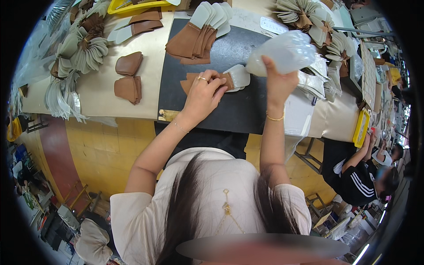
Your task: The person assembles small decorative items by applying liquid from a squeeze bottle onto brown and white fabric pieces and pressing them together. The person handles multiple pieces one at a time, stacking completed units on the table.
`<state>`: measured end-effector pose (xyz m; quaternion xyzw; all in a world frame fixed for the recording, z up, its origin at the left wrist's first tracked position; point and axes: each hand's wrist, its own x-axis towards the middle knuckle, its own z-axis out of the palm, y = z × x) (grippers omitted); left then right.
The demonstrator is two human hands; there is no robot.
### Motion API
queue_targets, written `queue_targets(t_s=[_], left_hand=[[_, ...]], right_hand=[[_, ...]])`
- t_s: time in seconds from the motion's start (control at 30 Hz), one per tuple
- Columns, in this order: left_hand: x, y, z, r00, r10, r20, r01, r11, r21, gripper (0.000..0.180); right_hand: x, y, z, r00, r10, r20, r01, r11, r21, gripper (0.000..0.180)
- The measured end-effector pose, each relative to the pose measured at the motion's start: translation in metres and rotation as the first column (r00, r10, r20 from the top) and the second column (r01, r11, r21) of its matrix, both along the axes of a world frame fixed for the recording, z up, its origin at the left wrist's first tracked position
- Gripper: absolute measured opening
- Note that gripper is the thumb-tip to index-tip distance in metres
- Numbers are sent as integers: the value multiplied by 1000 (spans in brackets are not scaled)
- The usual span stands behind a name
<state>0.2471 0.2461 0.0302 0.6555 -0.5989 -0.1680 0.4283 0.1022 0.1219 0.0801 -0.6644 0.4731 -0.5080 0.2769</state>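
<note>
Near the centre of the frame, the left hand bends its fingers down onto a brown-and-pale piece, which lies on the black mat; the touch probably steadies it against the surface, though whether the hand pinches it or only presses cannot be told. The right hand, right of centre and raised off the mat, is wrapped around a translucent bottle, thumb along the near side. The bottle is held tilted over toward its side (where its mouth points, I cannot make out), perhaps so that it clears the piece while staying close by. Above the left hand, a fanned stack spreads its layers, an arrangement that likely makes single ones easier to lift; two small brown piles sit apart at the left, on the beige tabletop. The brown parts look smooth and leather-like, cut in tapering panels, while the pale ends are rounded tabs with a matte face. The bottle's soft plastic is milky and shiny, rippled at its right end. Bunched pale bundles flare like ruffled petals at the upper left.
</note>
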Motion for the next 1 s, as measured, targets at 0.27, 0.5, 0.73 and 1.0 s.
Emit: queue_targets(t_s=[0.27,0.5,0.73,1.0], left_hand=[[-4,-8,-1,998,48,-44,-47,999,19,22],[-5,-10,4,996,50,-75,-43,995,85,25],[4,-4,7,998,-25,-52,26,1000,15,16],[21,12,9,975,-180,127,198,970,-141,23]], right_hand=[[-14,2,-14,963,-4,269,-25,994,106,58],[-74,13,-12,861,22,508,-154,963,221,72],[-67,-11,5,885,26,465,-23,1000,-11,78],[-25,23,5,923,210,322,-232,972,34,65]])
